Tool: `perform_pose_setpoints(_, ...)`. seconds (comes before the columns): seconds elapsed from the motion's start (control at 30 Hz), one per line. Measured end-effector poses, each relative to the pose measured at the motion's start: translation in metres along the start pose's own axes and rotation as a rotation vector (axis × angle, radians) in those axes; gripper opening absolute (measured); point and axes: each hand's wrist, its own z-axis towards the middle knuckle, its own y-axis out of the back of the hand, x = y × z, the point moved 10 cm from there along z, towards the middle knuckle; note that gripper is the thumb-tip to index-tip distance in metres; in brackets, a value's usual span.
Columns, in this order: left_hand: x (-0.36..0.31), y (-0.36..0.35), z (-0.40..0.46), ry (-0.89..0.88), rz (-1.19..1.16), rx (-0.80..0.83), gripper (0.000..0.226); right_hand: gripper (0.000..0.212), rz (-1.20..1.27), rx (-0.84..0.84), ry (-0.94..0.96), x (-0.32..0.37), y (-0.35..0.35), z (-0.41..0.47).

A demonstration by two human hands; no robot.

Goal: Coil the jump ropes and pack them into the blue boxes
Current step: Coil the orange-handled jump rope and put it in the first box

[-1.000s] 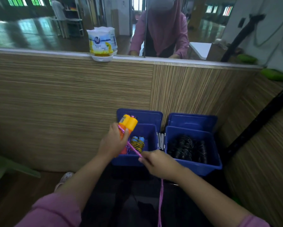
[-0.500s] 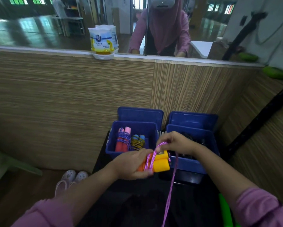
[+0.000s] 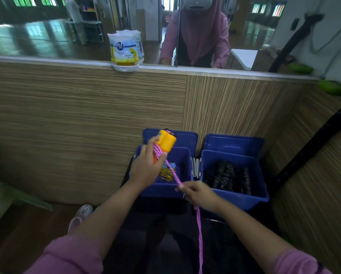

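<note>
pink braided jump rope [image 3: 199, 234] running off the bottom edge | left hand [image 3: 146, 171] covering the yellow plastic handles' [image 3: 166, 142] lower ends

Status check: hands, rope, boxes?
Left hand grips orange handles. Right hand pinches pink rope, taut between hands, tail hanging. Left blue box below, path open.

Two open boxes stand side by side against the wall panel, the left box [image 3: 165, 189] holding coiled jump ropes [image 3: 166, 172], the right box [image 3: 242, 196] holding dark coiled ropes [image 3: 228, 176]. Above, an air freshener [image 3: 125, 51] sits on the ledge [image 3: 47, 60]. A shoe [image 3: 80, 214] lies left of the boxes.
</note>
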Motion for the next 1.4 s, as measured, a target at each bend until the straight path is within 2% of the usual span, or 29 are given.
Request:
perform_pose_setpoints(0.1,0.022,0.004,0.006,0.098,0.207,-0.004,0.069,0.033,-0.312,0.035,0.117,0.019,-0.021,-0.010)
perform_pose_setpoints(0.17,0.027,-0.004,0.000,0.012,0.468,0.087,0.071,0.032,-0.460,-0.004,0.212,0.036,-0.019,-0.014)
perform_pose_setpoints(0.23,0.032,-0.018,-0.013,-0.092,0.605,0.191,0.081,0.026,-0.478,-0.042,0.258,0.051,-0.009,-0.014)
perform_pose_setpoints(0.33,0.030,-0.045,-0.042,-0.278,0.600,0.381,0.089,0.014,-0.488,-0.071,0.296,0.066,0.011,-0.007)
perform_pose_setpoints(0.4,0.018,-0.062,-0.067,-0.429,0.490,0.499,0.080,0.013,-0.499,-0.043,0.284,0.065,0.023,-0.001)
perform_pose_setpoints(0.47,0.005,-0.069,-0.086,-0.527,0.393,0.557,0.075,0.013,-0.403,0.027,0.252,0.055,0.032,0.005)
perform_pose_setpoints(0.57,-0.007,-0.062,-0.090,-0.497,0.269,0.526,0.089,0.014,-0.256,0.073,0.230,0.044,0.041,0.006)
perform_pose_setpoints(0.73,-0.040,-0.044,-0.080,-0.584,0.179,0.417,0.067,0.016,0.018,-0.012,0.170,0.019,0.051,0.013)
perform_pose_setpoints(0.83,-0.041,-0.028,-0.064,-0.446,0.024,0.290,0.064,0.026,0.070,-0.124,0.099,-0.006,0.054,0.015)
perform_pose_setpoints(0.93,-0.032,-0.012,-0.045,-0.293,-0.040,0.130,0.059,0.034,0.079,-0.159,0.056,-0.012,0.035,0.006)
perform_pose_setpoints(1.0,-0.016,0.001,-0.029,-0.143,-0.029,-0.025,0.059,0.034,-0.021,-0.157,0.064,-0.003,0.015,-0.003)
perform_pose_setpoints(1.07,0.009,0.011,-0.018,0.047,0.004,-0.130,0.061,0.033,-0.241,-0.099,0.109,0.010,-0.006,-0.013)
perform_pose_setpoints(1.13,0.030,0.011,-0.013,0.171,0.107,-0.110,0.059,0.029,-0.481,-0.036,0.195,0.023,-0.022,-0.025)
perform_pose_setpoints(1.2,0.039,0.001,-0.016,0.166,0.321,0.019,0.058,0.026,-0.580,-0.049,0.258,0.040,-0.023,-0.033)
perform_pose_setpoints(1.3,0.034,-0.027,-0.035,-0.032,0.530,0.210,0.067,0.022,-0.580,-0.128,0.339,0.068,-0.006,-0.037)
perform_pose_setpoints(1.4,0.012,-0.052,-0.062,-0.293,0.487,0.319,0.073,0.016,-0.564,-0.155,0.335,0.074,0.017,-0.029)
